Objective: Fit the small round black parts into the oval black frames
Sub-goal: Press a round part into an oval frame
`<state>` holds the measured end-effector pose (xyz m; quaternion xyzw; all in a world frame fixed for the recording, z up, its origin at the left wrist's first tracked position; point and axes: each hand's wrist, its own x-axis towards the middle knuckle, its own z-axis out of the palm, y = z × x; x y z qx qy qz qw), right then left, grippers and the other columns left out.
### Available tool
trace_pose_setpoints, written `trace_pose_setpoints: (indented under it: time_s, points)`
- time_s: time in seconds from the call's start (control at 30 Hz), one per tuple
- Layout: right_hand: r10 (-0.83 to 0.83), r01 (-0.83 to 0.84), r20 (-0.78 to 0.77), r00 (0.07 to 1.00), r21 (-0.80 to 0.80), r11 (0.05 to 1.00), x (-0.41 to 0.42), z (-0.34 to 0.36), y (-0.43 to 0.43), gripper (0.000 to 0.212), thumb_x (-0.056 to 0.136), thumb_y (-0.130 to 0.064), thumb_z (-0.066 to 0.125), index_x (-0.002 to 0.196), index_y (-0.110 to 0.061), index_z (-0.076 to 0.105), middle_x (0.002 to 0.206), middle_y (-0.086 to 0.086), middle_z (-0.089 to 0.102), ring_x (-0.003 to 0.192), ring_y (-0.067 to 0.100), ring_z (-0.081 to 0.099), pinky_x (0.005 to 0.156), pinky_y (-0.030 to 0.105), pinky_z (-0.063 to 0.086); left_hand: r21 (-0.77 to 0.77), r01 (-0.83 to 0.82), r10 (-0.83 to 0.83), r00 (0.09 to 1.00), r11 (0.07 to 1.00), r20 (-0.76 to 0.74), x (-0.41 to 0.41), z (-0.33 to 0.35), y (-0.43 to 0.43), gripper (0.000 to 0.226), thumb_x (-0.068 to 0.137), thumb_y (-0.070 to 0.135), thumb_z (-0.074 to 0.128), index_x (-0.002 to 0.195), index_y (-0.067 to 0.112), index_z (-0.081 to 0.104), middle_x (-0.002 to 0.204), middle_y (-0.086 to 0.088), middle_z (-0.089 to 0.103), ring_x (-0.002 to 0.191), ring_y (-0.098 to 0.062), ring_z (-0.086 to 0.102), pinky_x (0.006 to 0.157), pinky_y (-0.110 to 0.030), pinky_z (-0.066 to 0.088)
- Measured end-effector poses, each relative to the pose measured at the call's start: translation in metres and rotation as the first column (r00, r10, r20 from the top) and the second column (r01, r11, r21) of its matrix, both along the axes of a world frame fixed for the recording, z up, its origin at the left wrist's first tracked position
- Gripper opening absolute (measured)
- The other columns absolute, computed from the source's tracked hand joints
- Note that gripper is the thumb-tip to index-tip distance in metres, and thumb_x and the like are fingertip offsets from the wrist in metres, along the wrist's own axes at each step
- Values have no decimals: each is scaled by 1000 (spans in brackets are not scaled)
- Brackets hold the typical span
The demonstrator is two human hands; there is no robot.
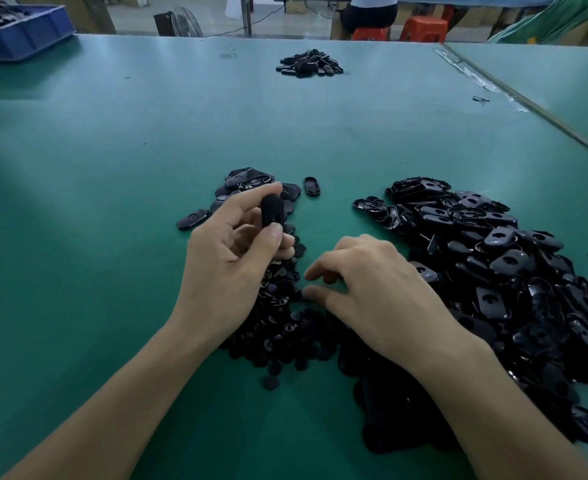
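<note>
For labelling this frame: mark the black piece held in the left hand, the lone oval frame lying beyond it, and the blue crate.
black piece (272, 211): head view, middle of its visible face.
lone oval frame (312, 186): head view, its middle.
blue crate (26, 41): head view, its near wall.

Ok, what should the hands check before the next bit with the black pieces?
1. Left hand grips one oval black plastic frame: ok.
2. Pile of small round black parts below right hand: ok.
3. Right hand has pinched one from it: cannot tell, fingers hide it.
4. Frame's opening turned toward right hand: cannot tell, blurred.
5. Heap of spare oval black frames within reach on green table: ok.
</note>
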<state>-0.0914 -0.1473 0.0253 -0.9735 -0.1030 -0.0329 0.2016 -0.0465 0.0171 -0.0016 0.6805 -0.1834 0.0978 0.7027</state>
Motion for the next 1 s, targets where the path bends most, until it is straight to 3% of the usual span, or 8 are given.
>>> trace_pose_setpoints:
  time_s: [0.2, 0.33, 0.4, 0.47, 0.53, 0.73, 0.83, 1.0]
  points:
    - [14, -14, -46, 999, 2, 1000, 1, -1, 3, 14, 94, -41, 64, 100, -31, 72, 98, -9, 59, 102, 13, 50, 85, 31, 45, 15, 3, -2, 999, 1000, -34, 1, -1, 0, 42, 95, -3, 60, 119, 31, 62, 80, 21, 59, 71, -7, 68, 63, -20, 56]
    - [-33, 33, -3, 999, 213, 976, 2, -6, 1, 6, 95, -33, 63, 93, -27, 65, 84, -7, 65, 80, 18, 61, 75, 41, 53, 51, -15, 16, 1000, 999, -27, 2, -1, 2, 27, 93, -2, 64, 101, 24, 67, 80, 14, 70, 71, -4, 67, 63, -16, 54]
    - [-71, 47, 61, 996, 331, 942, 3, -8, -1, 6, 96, -28, 63, 90, -27, 63, 76, -10, 66, 70, 10, 61, 68, 34, 54, 49, -30, 32, 999, 998, -42, 3, -2, 3, 26, 92, 0, 66, 97, 25, 69, 81, 13, 73, 71, -4, 68, 63, -17, 54]
    - [-101, 34, 131, 986, 434, 900, 3, -5, 0, 9, 93, -21, 69, 86, -27, 67, 72, -15, 66, 70, 5, 63, 64, 17, 50, 49, -39, 41, 998, 998, -51, 3, -1, 4, 27, 91, 1, 67, 97, 27, 71, 82, 12, 75, 71, -4, 69, 64, -17, 54]
    - [-133, 16, 192, 972, 513, 858, 3, -3, 0, 12, 88, -15, 73, 84, -26, 72, 70, -16, 67, 71, 3, 64, 64, 12, 49, 47, -37, 40, 998, 998, -56, 3, -1, 4, 28, 90, 1, 68, 96, 28, 73, 83, 10, 76, 71, -6, 70, 65, -17, 55]
    - [-187, 28, 145, 972, 715, 698, 6, -1, -2, 19, 88, -11, 75, 89, -29, 69, 76, -11, 74, 72, 9, 72, 70, 29, 59, 50, -15, 20, 995, 999, -99, -1, -2, 2, 25, 87, -2, 71, 94, 22, 75, 80, 0, 77, 73, -17, 75, 69, -24, 59]
    - [-189, 39, 116, 975, 749, 661, 7, -1, -2, 19, 87, -10, 76, 90, -27, 68, 75, -10, 75, 72, 7, 73, 71, 24, 58, 56, -4, 10, 995, 998, -100, -2, 0, 1, 29, 88, -4, 70, 94, 23, 76, 83, -1, 78, 75, -18, 76, 72, -25, 60]
    - [-182, 34, 127, 975, 724, 689, 8, 0, -1, 17, 83, -11, 80, 80, -28, 76, 72, -13, 72, 68, 6, 67, 65, 21, 52, 66, -4, 11, 995, 998, -96, -5, 2, 0, 25, 83, 8, 73, 96, 29, 77, 83, -1, 78, 73, -19, 75, 76, -31, 62]
